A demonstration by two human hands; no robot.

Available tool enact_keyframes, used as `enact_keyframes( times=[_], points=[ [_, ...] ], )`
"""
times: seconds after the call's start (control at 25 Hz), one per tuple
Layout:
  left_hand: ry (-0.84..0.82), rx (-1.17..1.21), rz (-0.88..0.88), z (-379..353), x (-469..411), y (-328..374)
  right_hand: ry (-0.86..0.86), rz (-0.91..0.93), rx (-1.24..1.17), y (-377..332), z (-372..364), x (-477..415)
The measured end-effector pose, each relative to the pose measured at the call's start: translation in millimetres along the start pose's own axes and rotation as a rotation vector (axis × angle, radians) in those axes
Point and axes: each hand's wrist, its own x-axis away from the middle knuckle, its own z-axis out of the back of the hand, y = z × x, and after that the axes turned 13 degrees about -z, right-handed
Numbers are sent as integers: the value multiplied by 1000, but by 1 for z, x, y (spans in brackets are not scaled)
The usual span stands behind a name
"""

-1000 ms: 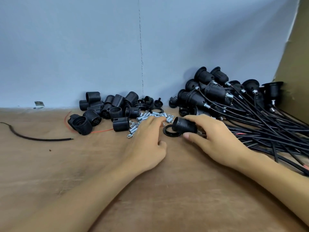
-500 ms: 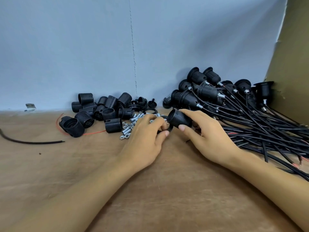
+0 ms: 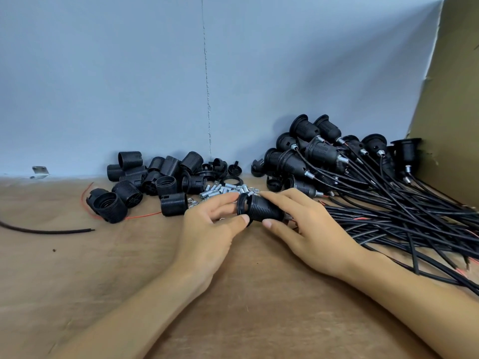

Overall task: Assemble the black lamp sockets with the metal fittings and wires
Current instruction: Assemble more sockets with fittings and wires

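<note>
At the centre of the frame, just in front of the scattered metal fittings, both hands are working on one black socket, which is lying on its side just above the bench. The right hand is gripping the ribbed body, fingers over the top and thumb beneath. The left hand is pinching a ring at the socket's open end between thumb and forefinger.

The likely step is threading that ring on. If it is sitting tilted, it could cross-thread and jam. The socket's narrow end is hidden under the right palm, so whether a wire is trailing from it cannot be told. If one is, it could snag in the tangle of wired sockets at the right. A slip of the left hand could also scatter the small fittings toward the loose shells at left centre.
</note>
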Motion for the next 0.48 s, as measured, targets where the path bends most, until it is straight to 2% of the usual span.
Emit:
enact_keyframes(
  times=[0.2, 0.48],
  points=[
    [81, 110, 81, 3, 5, -2, -41, 61, 104, -5, -1, 3],
    [63, 141, 67, 2, 8, 5, -43, 74, 135, -9, 2, 6]
  ],
)
